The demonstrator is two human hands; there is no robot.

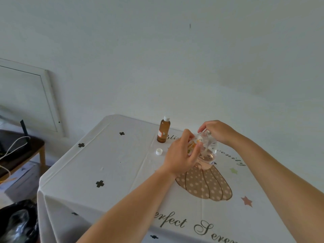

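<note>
Head view, wide-angle. Soft, diffuse light of moderate brightness with a cool grey-green cast; its source cannot be told. The wall (pixel 175 58) is evenly lit and matte. Shadows are faint and soft-edged (a pale one runs beside the white frame (pixel 50 99) at far left), while the black bag (pixel 19 223) at near left sinks into gloom. The clear bottle (pixel 207 149) looks slightly soft, with small highlights. Straight lines bow toward the edges, notably the tablecloth (pixel 105 163) border.
</note>
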